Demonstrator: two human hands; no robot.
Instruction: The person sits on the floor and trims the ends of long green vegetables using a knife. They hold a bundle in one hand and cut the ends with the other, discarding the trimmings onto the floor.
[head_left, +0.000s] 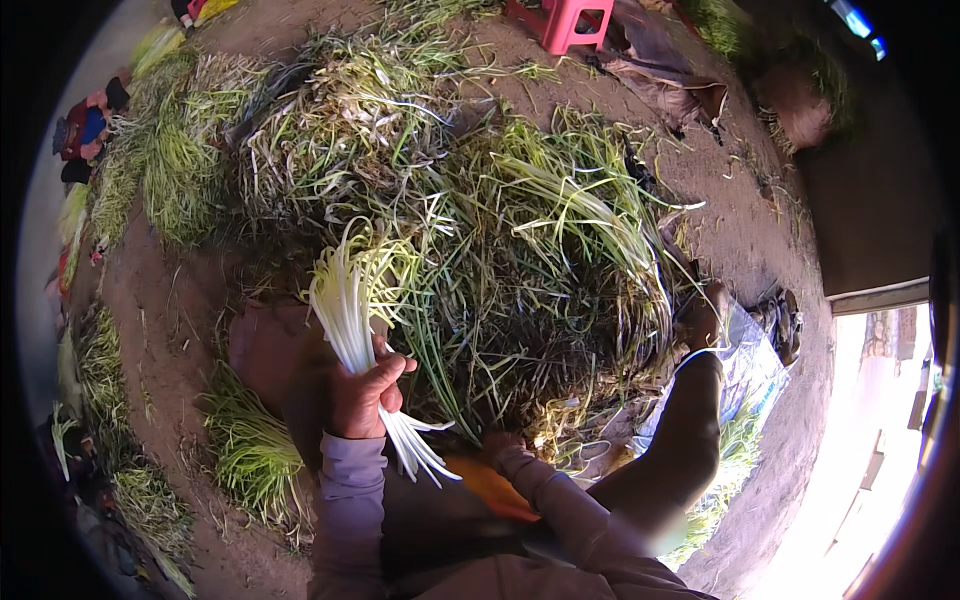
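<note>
My left hand is closed around a bunch of blanched leafy stalks, likely garlic chives. Their pale yellow, curled tips point up and away from me, and the white ends hang out below my fist. Lower and to the right, my right hand is in shadow at the near edge of a large heap of chives. Long green leaves run down from the heap to its fingers; whether they are gripped is too dark to tell. Dry, brownish leaves and roots are tangled through the heap.
A second heap of withered leaves adjoins at the upper left. Beside my left arm lies a green bundle. A pink plastic stool stands at the back. Plastic sheeting lies by my bent right leg. Other people sit at far left.
</note>
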